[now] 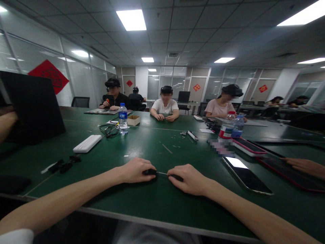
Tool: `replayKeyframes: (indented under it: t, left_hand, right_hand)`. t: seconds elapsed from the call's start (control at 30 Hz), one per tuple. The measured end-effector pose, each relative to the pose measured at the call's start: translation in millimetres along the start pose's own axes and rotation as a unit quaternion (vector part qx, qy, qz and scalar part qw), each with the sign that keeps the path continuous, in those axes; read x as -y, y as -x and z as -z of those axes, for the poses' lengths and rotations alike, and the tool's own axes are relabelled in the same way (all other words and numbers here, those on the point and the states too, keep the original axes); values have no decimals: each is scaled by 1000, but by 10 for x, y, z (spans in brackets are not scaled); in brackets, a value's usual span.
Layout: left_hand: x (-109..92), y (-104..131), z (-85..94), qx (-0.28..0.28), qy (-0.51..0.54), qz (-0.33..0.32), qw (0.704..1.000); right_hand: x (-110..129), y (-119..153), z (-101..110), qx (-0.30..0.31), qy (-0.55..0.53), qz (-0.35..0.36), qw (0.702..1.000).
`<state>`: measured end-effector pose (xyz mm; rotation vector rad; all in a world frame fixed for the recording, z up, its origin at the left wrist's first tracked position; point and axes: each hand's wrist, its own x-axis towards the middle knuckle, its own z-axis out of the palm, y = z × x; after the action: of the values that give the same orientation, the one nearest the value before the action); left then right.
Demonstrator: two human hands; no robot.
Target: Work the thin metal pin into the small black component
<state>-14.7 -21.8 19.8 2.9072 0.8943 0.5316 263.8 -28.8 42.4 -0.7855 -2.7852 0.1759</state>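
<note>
My left hand (138,171) is closed on a small black piece (150,172) above the green table (142,200). Facing it, my right hand (189,179) pinches a black handle (177,177), mostly covered by the fingers. A thin pale shaft (162,173) spans the short gap between the two hands and looks like a screwdriver's blade. How its tip meets the black piece is too small to make out. Both forearms come in from the near table edge.
A lit phone (247,174) lies right of my right hand, near a co-worker's hand (306,166). Farther left are small black parts (62,166), a white power bank (87,143), cables (109,129) and a water bottle (123,118). People with headsets sit across the table.
</note>
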Motion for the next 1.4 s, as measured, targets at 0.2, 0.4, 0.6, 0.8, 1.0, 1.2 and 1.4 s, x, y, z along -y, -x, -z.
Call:
replayKeyframes:
  t: [0.2, 0.4, 0.6, 0.8, 1.0, 1.2, 1.4]
  left_hand:
    - [18, 1, -22, 4, -13, 4, 1000]
    - [28, 2, -34, 2, -14, 5, 1000]
    - [15, 3, -18, 4, -14, 2, 1000]
    - [25, 4, -27, 1, -13, -4, 1000]
    - [25, 4, -23, 0, -15, -6, 1000]
    - [28, 5, -33, -1, -12, -2, 1000]
    - [42, 8, -46, -3, -10, -4, 1000]
  right_hand:
    - [-4, -6, -10, -1, 13, 1, 1000]
    - [4, -4, -6, 1, 4, -2, 1000]
    - [5, 0, -5, -3, 1, -2, 1000]
    - [2, -2, -2, -2, 0, 0, 1000]
    - [-4, 0, -13, -2, 2, -3, 1000]
    - [-6, -4, -11, -3, 6, -2, 1000]
    - [-7, -3, -14, -4, 1, -2, 1000]
